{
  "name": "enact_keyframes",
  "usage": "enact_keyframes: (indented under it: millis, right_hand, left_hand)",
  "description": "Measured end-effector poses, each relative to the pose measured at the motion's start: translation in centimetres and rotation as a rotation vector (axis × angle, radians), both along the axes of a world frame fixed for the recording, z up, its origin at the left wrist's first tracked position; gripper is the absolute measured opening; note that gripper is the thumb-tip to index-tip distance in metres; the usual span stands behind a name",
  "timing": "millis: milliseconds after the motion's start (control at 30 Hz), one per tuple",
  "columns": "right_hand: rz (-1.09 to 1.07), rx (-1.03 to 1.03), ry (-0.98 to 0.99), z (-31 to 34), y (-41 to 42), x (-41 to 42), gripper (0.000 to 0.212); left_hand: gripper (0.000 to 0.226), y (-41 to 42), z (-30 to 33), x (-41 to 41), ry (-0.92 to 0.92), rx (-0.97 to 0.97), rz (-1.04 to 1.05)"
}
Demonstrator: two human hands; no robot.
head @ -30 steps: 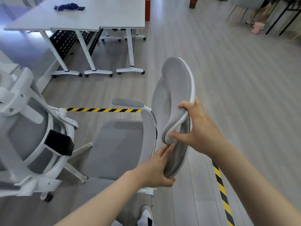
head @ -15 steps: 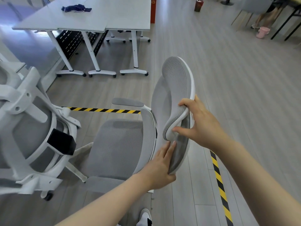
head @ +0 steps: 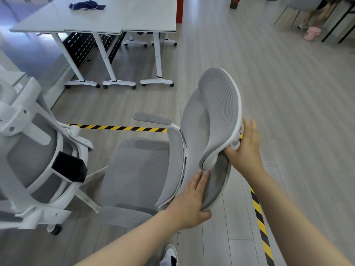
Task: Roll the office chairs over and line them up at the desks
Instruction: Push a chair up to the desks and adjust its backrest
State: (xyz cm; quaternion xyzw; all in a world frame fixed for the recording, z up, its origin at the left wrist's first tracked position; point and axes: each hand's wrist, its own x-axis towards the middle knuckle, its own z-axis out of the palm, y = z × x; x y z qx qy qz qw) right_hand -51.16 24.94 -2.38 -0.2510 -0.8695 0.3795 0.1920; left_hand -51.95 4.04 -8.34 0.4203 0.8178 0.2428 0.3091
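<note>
A grey mesh office chair [head: 138, 169] with a white frame stands in front of me, its seat facing left. My left hand [head: 190, 204] grips the top edge of its backrest, fingers flat on the mesh and thumb hooked behind. At the back of the curved headrest [head: 219, 112], my right hand [head: 245, 150] rests with its fingers straight and its thumb under the lower rim. Grey-topped desks [head: 115, 20] on white wheeled legs stand at the far left.
A second white-framed chair [head: 32, 160] stands close at the left, its back toward me. Yellow-black tape [head: 119, 128] crosses the floor, and another strip [head: 261, 223] runs by my right arm. A blue cloth [head: 87, 5] lies on a desk. A seated person's legs [head: 315, 14] show at the far right.
My right hand's fingers have come off the headrest rim and straightened behind it. The view has shifted, and the desks now sit further right and lower in the picture.
</note>
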Motion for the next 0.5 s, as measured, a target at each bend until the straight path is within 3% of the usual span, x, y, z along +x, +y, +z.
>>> enact_keyframes:
  millis: [167, 500]
  right_hand:
    - [0.023, -0.329, -0.120, -1.2, 1.2, -0.7, 0.083]
    - [0.059, -0.306, -0.125, -1.3, -0.5, -4.0, 0.088]
  left_hand:
    - [0.107, -0.6, -0.8, -0.1, -0.116, -0.030, 0.040]
    - [0.112, -2.7, -1.3, -2.0, -0.112, -0.072, 0.110]
